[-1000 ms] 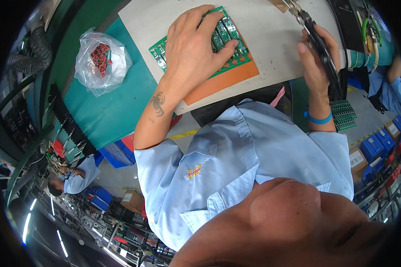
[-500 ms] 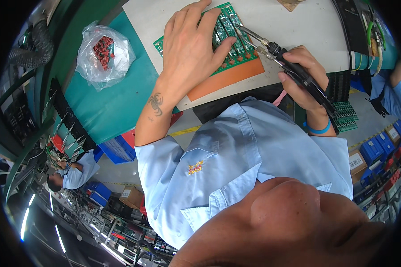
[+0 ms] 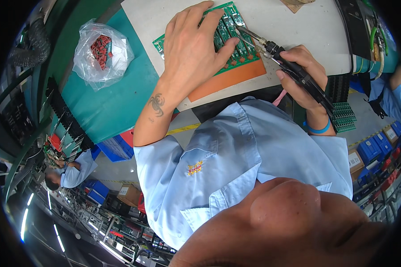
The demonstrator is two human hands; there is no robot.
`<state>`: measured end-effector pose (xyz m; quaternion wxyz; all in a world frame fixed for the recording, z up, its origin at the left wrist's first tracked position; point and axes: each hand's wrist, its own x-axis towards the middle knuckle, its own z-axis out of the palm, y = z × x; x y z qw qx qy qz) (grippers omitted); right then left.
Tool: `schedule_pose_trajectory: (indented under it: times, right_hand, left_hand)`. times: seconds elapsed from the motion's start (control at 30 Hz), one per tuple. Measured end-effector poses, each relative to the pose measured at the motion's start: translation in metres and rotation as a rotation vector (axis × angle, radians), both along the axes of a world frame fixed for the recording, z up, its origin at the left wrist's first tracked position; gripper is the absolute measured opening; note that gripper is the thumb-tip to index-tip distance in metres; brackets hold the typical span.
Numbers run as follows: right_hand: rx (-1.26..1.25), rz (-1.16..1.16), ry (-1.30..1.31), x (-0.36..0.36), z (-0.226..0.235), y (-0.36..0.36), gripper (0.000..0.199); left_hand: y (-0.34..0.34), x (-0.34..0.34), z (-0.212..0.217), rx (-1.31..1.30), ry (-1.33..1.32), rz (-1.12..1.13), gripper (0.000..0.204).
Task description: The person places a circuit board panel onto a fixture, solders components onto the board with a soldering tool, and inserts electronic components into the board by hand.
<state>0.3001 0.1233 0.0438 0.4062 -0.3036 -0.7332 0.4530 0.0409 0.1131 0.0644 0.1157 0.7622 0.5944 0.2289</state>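
Note:
A green circuit board panel (image 3: 227,29), made up of several narrow strips with small parts, lies on an orange-brown sheet (image 3: 245,69). My left hand (image 3: 192,46) rests flat over the panel's left part with fingers spread, hiding much of it. The thumb reaches toward the middle strips. In my right hand (image 3: 310,71) is a black soldering iron (image 3: 294,66) with a thin metal tube alongside its tip. Its slanted tip reaches the right-hand strips, close to my left thumb; whether it touches a joint is too small to tell.
On the green mat (image 3: 93,100) at left sits a clear plastic bag (image 3: 122,58) of red leaded components (image 3: 101,51). The panel's support is a pale board (image 3: 307,35). Green-handled pliers (image 3: 373,38) are at far right. More green boards (image 3: 344,116) are beyond my right wrist. Other people work nearby.
The soldering iron's tip has shifted slightly left across the panel. My left hand and the panel have slid a little to the right in view.

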Motion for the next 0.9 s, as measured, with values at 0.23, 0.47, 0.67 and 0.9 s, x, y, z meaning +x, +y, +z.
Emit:
schedule_pose_trajectory:
  times: [0.23, 0.47, 0.67, 0.9]
  right_hand:
    - [0.020, 0.001, 0.023, 0.001, -0.004, -0.002, 0.039]
    - [0.029, -0.004, 0.044, 0.003, -0.007, -0.002, 0.040]
    - [0.023, -0.010, 0.048, 0.004, -0.005, -0.006, 0.042]
    - [0.043, 0.027, 0.056, 0.000, 0.000, -0.010, 0.042]
  left_hand:
    - [0.000, -0.001, 0.002, 0.007, 0.006, -0.003, 0.050]
    - [0.000, -0.002, 0.003, 0.005, 0.032, 0.001, 0.049]
    - [-0.002, -0.002, 0.005, -0.019, 0.045, 0.013, 0.050]
    - [-0.003, -0.009, -0.005, -0.016, 0.039, -0.009, 0.050]
